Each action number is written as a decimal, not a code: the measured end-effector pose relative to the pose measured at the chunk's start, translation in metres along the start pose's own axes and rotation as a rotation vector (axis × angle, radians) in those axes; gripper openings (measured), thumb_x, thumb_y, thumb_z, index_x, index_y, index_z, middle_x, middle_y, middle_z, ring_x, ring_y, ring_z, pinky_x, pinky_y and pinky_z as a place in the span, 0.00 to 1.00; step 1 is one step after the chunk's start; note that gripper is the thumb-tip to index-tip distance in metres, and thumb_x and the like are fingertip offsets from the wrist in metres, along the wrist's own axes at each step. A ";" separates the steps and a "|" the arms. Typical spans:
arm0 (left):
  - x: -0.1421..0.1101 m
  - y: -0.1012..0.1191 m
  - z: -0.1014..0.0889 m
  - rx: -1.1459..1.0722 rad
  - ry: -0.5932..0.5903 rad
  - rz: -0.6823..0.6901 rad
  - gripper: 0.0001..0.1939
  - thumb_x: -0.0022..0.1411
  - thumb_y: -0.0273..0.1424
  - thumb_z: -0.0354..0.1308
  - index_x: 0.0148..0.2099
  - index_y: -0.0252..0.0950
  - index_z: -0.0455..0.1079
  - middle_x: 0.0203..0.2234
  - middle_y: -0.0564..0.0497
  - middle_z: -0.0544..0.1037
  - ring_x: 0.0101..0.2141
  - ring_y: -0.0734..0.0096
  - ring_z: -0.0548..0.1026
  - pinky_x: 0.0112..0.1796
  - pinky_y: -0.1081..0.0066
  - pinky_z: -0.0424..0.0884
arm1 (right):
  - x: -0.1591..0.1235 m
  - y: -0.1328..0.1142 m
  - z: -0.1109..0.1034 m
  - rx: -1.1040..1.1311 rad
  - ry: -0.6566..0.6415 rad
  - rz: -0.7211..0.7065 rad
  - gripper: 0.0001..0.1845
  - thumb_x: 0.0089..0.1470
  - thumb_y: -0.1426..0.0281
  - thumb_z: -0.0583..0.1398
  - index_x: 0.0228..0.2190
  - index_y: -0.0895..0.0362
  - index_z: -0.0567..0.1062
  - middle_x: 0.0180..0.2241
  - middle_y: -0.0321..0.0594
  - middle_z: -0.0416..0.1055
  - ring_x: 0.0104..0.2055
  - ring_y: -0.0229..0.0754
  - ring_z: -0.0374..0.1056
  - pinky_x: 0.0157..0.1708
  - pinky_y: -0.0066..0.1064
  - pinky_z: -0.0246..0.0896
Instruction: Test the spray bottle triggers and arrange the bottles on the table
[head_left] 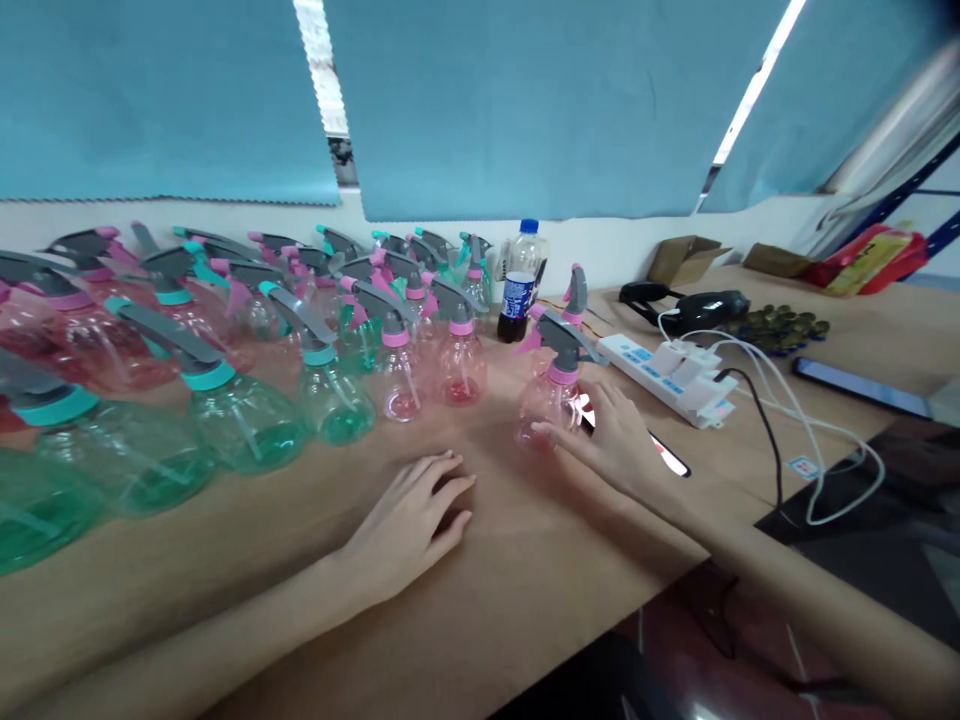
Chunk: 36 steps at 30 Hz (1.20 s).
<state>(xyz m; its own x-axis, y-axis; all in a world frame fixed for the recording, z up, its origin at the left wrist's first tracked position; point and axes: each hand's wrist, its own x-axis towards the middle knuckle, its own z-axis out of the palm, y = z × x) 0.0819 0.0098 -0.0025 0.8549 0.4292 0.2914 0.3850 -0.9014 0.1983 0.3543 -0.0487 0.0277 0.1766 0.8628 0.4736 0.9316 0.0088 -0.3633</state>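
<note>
My right hand (616, 440) is closed around the body of a pink spray bottle (541, 405) with a grey head and pink collar. The thumb lies across the front, and the other fingers are partly hidden behind the bottle. Just behind it rises another grey-and-pink spray head (576, 292), its body mostly hidden. Resting on the tabletop, my left hand (409, 515) holds nothing, its fingers slightly apart. Nearest to that hand are a small green spray bottle (337, 410) and a pink spray bottle (403, 382). Both stand upright with some liquid showing inside.
Several green and pink spray bottles (247, 425) crowd the left side of the brown table (517, 580). A blue-capped drink bottle (517, 290) stands at the wall. To the right are a power strip (664, 375) with cables, a phone (862, 387), and a dark heap of small pieces (780, 328).
</note>
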 end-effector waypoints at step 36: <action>0.061 -0.006 0.016 -0.196 0.032 -0.003 0.15 0.63 0.24 0.52 0.51 0.37 0.65 0.47 0.45 0.70 0.48 0.58 0.68 0.49 0.55 0.65 | 0.099 0.003 0.022 0.058 -0.104 0.007 0.36 0.53 0.56 0.57 0.58 0.63 0.59 0.54 0.59 0.67 0.50 0.63 0.68 0.43 0.52 0.63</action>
<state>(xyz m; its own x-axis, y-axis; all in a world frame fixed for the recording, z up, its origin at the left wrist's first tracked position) 0.1375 0.0405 -0.0005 0.8414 0.4361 0.3192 0.3098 -0.8732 0.3763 0.3676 0.0481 0.0564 0.1462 0.9109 0.3858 0.9100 0.0292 -0.4136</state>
